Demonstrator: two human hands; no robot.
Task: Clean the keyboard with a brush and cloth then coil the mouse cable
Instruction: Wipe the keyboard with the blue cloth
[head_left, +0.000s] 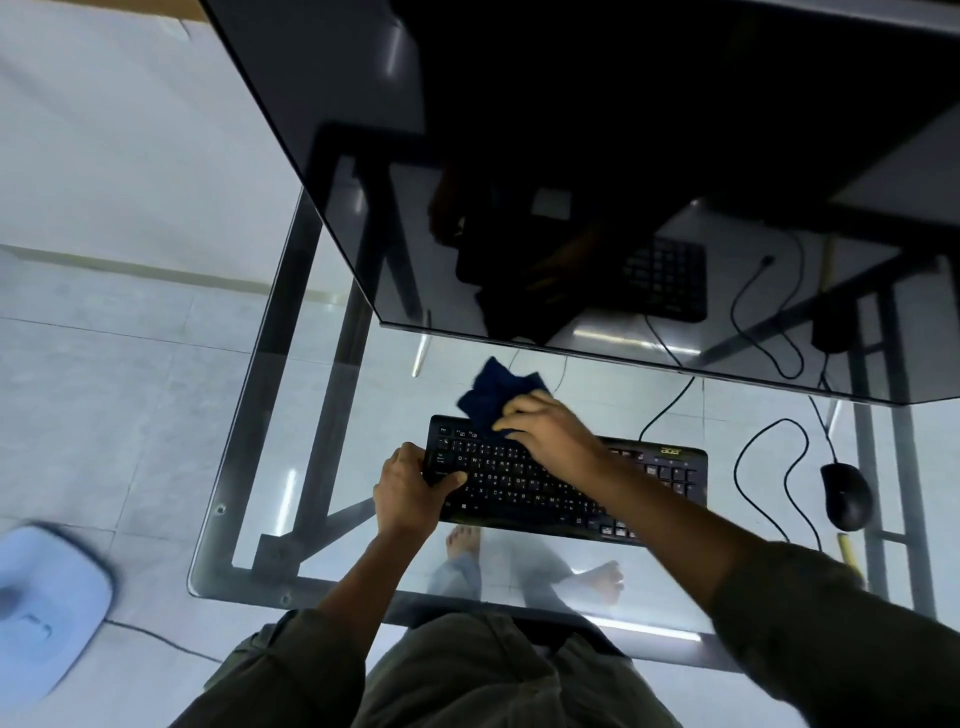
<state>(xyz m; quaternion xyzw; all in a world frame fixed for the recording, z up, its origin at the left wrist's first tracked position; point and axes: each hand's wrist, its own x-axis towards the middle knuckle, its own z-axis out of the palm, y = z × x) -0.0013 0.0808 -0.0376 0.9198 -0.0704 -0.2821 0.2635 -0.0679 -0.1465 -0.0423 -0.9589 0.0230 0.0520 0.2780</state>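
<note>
Keyboard (519, 488): black, flat on the glass surface (395, 389), centre of view, long axis running left to right with the right end a little nearer the person. Left hand (410, 488): at the keyboard's left end, fingers curled round the edge, thumb lying on the keys, steadying it. Cloth (493, 389): dark blue, bunched, pressed on the top-left key rows, part of it standing up beyond the far edge. Right hand (550, 431): fingers closed on the cloth, forearm crossing the middle keys. Cloth step judged under way; the rows not yet reached lie to the right of the fingers, along the long axis, so the right hand would sweep rightward while the left, nearer the end, holds. Cable (735, 467): loose, in open loops right of the keyboard, not coiled. Mouse (847, 496): black, far right, well apart from both hands. Brush: cannot tell where.
</note>
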